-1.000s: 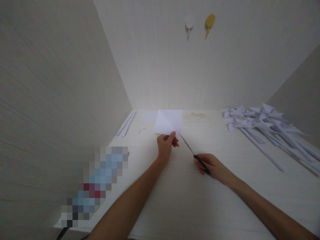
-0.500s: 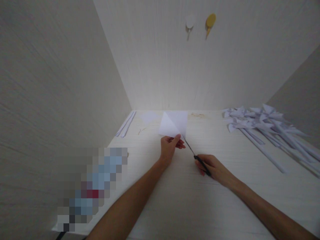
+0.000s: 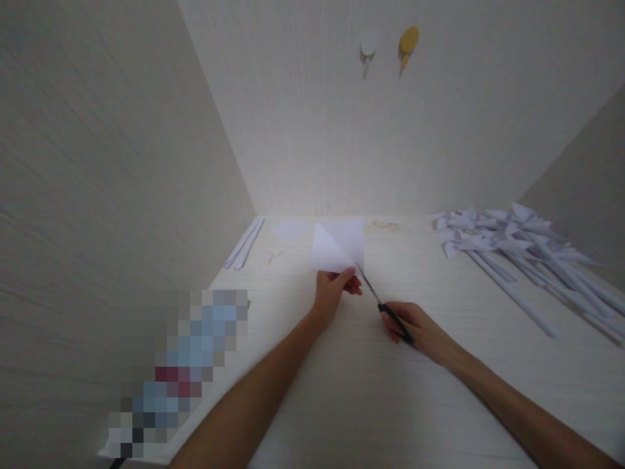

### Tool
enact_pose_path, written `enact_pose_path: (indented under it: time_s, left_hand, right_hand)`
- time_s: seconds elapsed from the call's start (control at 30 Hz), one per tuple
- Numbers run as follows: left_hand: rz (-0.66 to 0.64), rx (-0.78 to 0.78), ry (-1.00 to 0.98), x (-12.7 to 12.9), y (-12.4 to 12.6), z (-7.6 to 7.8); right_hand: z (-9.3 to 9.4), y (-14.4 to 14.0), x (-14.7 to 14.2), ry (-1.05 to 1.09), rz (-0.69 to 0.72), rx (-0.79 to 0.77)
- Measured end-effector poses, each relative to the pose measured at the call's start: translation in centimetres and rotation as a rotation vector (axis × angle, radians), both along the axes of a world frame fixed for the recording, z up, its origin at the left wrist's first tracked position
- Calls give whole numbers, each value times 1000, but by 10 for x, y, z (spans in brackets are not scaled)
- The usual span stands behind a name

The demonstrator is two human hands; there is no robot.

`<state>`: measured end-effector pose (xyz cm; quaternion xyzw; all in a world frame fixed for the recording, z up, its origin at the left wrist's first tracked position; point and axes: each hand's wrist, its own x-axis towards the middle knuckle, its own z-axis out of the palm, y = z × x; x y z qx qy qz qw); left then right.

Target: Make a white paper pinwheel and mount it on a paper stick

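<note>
A square of white paper (image 3: 336,244), creased along a diagonal, is pinched at its near edge by my left hand (image 3: 332,290), thumb on top and fingers beneath. My right hand (image 3: 405,322) grips the black handles of a pair of scissors (image 3: 370,286). The blades point up and to the left, and their tips meet the paper's near right corner beside my left thumb. Whether the blades are closed or slightly parted is too small to tell.
Several white paper pinwheels (image 3: 508,234) with rolled paper sticks lie on the right. Two paper sticks (image 3: 249,244), another paper sheet (image 3: 291,228) and tan bits (image 3: 385,225) lie toward the back. White and yellow hooks (image 3: 409,40) hang on the wall. A pixelated bluish object (image 3: 195,352) is at left.
The paper and my left hand have come slightly nearer to me. The scissors' tips remain at the paper's corner, and my right hand has hardly moved.
</note>
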<state>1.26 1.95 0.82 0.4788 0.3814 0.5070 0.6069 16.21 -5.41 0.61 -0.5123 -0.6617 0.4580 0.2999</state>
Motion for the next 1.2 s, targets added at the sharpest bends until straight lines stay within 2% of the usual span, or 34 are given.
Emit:
enact_pose_path:
  time_s: [0.2, 0.33, 0.4, 0.5, 0.6, 0.7, 0.8, 0.97, 1.2]
  left_hand:
    - [36, -23, -60, -2, 6, -3]
    - [50, -69, -154, -6, 9, -3]
    - [-44, -85, -141, -6, 8, -2]
    - [-294, -105, -52, -4, 1, -3]
    - [-551, -102, 43, -2, -6, -4]
    - [-708, -112, 132, -1, -9, -5]
    - [-784, -137, 207, 0, -10, -4]
    - [-839, -144, 276, 1, -12, -1]
    - [-857, -72, 234, 0, -10, -6]
  right_hand:
    - [-3, 1, 1, 105, -18, -42]
    - [-7, 5, 2, 419, -196, -73]
    - [-6, 8, 1, 602, -296, -57]
    - [-5, 11, 0, 789, -392, -40]
    - [-7, 14, -2, 885, -455, -35]
    - [-9, 17, -3, 935, -507, -6]
    - [-9, 17, -3, 919, -506, 3]
    - [-7, 16, -4, 868, -524, -26]
    - [-4, 15, -4, 856, -588, -14]
